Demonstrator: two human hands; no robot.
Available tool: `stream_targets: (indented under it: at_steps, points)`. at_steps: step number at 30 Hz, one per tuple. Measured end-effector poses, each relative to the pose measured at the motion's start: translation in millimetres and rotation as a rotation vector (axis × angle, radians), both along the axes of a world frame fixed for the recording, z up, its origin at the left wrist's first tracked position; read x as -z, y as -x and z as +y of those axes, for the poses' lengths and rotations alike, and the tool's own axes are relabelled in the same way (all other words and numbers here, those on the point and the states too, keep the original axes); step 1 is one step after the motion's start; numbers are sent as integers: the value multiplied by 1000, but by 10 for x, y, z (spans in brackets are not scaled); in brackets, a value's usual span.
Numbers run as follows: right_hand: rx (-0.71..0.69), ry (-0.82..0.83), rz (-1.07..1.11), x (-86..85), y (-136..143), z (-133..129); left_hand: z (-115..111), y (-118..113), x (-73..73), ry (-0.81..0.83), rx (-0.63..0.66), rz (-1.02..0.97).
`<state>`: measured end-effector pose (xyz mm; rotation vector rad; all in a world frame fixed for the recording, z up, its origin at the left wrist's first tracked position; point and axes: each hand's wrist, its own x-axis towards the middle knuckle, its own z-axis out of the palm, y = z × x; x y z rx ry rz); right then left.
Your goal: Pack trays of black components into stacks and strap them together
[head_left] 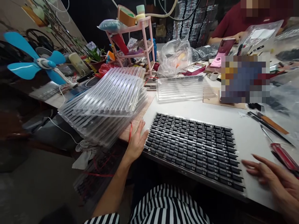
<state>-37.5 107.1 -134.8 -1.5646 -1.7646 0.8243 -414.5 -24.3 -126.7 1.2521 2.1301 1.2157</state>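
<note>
A clear tray filled with rows of small black parts (193, 149) lies at the table's front edge. Beside its left end is my left hand (137, 141), fingers apart and holding nothing. My right hand (271, 174) is just off the tray's right end, its fingers spread with nothing between them. Behind my left hand rises a pile of clear ribbed trays (112, 93). Another clear ribbed tray (182, 88), with a dark row along its far side, lies behind the filled one.
A blue fan (46, 62) stands at the left, a pink rack (146, 46) at the back. On the right are a red-handled screwdriver (283, 155), a dark blade-like tool and plastic bags. A person in a dark red top (229, 21) sits across the table.
</note>
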Motion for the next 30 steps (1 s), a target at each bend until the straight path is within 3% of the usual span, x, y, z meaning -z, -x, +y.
stream_targets:
  at_steps: [3,5,9,12,17,30]
  points:
    - [55,71,-19,-4,84,153,66,-66,7,176,227,241]
    - [54,-7,-66,-1,138,193,80,-77,7,243,302,321]
    - [5,-125,-100,50,168,180,170,53,10,238,253,319]
    - [12,-140,-93,96,148,165,383,179,25,237,210,338]
    - [-27,-205,-31,156,136,170,712,209,84,290,280,436]
    - [-133,-301,-21,123,172,193,744,230,147,224,299,436]
